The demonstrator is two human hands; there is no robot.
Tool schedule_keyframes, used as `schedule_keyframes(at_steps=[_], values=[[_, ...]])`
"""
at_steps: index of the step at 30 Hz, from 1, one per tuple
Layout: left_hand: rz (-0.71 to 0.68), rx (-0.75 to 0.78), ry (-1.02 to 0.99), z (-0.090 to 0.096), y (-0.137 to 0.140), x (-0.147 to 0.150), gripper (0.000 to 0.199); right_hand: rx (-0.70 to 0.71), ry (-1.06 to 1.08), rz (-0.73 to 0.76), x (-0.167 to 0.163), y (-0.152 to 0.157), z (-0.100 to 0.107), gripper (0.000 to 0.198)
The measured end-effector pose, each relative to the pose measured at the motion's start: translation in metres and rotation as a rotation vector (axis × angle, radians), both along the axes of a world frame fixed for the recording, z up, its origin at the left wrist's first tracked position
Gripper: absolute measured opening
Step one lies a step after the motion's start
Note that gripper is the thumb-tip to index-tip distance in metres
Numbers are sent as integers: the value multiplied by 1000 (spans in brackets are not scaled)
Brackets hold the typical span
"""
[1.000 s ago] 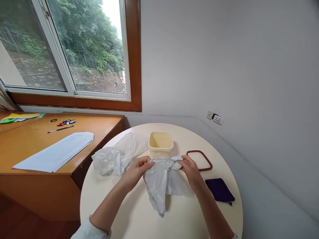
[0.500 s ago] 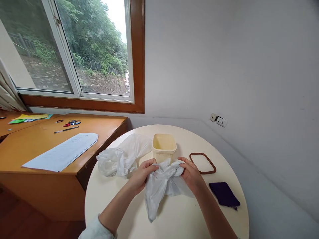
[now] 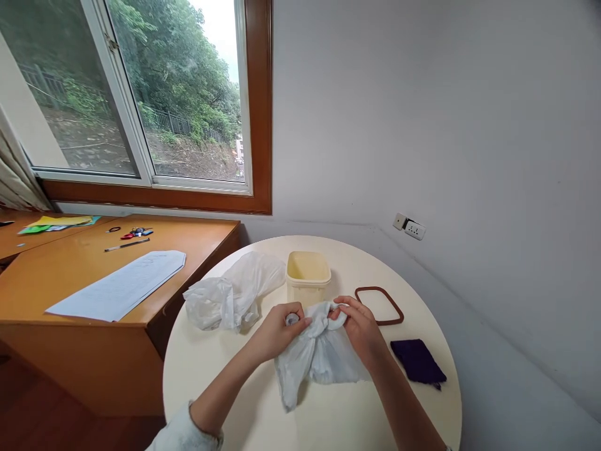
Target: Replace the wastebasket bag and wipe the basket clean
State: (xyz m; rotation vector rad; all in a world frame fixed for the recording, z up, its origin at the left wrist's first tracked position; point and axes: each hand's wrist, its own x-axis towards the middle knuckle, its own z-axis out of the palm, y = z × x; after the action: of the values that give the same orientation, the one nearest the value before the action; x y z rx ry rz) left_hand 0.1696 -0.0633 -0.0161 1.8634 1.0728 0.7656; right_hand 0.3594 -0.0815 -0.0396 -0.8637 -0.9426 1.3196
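A thin white plastic bag (image 3: 323,357) hangs gathered and twisted between my two hands above the round table. My left hand (image 3: 282,329) is closed on the bunched plastic, thumb pressed over the fingers. On the other side my right hand (image 3: 359,326) pinches a looped, rolled part of the bag. Just behind them stands a cream square tub (image 3: 308,291), open at the top. Another crumpled white plastic bag (image 3: 235,291) lies left of the tub. Right of my right hand is a brown square frame (image 3: 399,310), lying flat.
A folded dark purple cloth (image 3: 417,361) lies near the right edge of the round cream table (image 3: 253,413). At left, a wooden desk (image 3: 206,244) holds white papers (image 3: 122,285), a pen (image 3: 126,245) and small items. A wall with a socket (image 3: 415,230) rises behind.
My left hand has shifted slightly right and turned, drawing closer to my right hand. The plastic between them is now bunched tighter, with a rolled loop at my right fingers.
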Motion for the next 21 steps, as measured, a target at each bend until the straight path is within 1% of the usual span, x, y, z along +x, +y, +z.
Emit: schedule_keyframes(at_steps=[3, 5, 9, 11, 14, 17, 19, 21], values=[[104, -50, -146, 2, 3, -4, 30, -50, -14, -106, 2, 1, -3, 13], [139, -170, -289, 3, 3, -6, 33, -63, -20, -131, 4, 2, -5, 14], [59, -464, -592, 0, 2, -9, 32, -57, -61, -163, 7, 4, -12, 15], [53, -546, -694, -2, 3, -10, 32, -62, -116, -182, 9, 5, -16, 19], [99, -648, -814, -3, 5, -11, 28, -54, -182, -203, 10, 6, -18, 25], [153, -706, -922, -1, 8, -9, 21, 34, -263, -268, 10, 2, -16, 24], [176, -708, -967, 3, 9, -7, 17, 124, -400, -300, 7, -3, -12, 19], [163, -699, -994, 8, 8, -4, 15, 215, -576, -265, 2, -9, -7, 21]])
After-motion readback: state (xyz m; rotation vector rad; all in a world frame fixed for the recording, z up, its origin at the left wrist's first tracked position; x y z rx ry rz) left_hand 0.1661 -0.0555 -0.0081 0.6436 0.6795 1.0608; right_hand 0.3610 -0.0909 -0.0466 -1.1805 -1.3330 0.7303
